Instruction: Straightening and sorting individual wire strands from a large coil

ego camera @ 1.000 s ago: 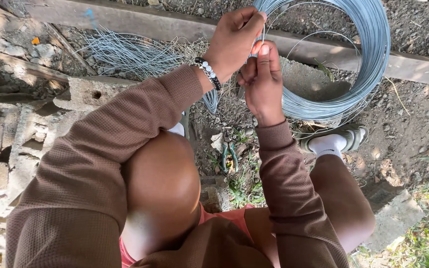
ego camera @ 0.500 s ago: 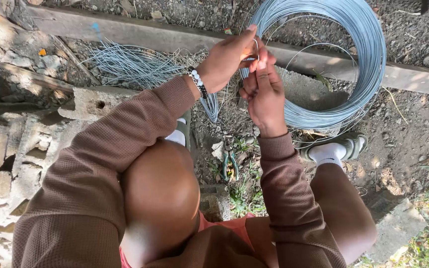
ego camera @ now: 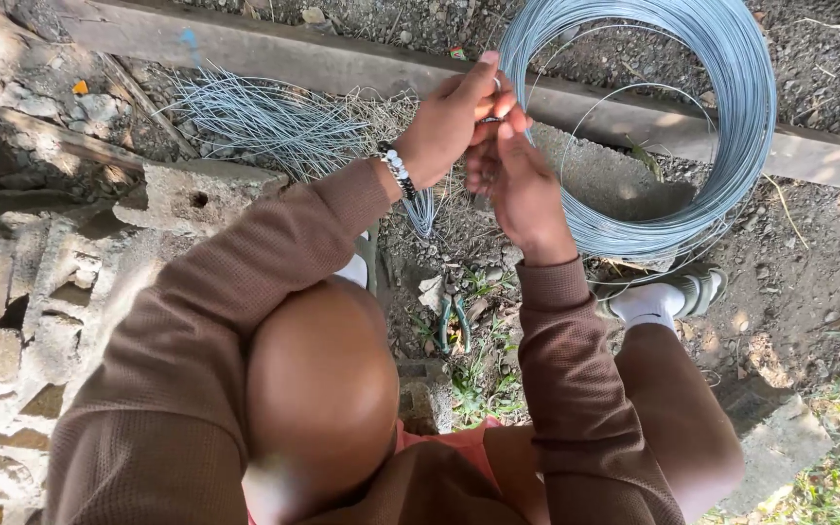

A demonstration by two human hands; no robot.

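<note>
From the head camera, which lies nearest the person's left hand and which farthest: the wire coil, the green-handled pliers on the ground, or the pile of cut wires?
1. Wire coil: its strands run right up to the left hand, ahead and to the right.
2. Pile of cut wires: on the ground to the left.
3. Green-handled pliers: on the ground below the hands, between the knees. It is close with the pile.

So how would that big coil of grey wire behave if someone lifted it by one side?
The wire coil would probably sag and spring, since its many thin loops lie loosely bunched. It likely feels heavy for its size. Loose strands near both hands could snag.
</note>
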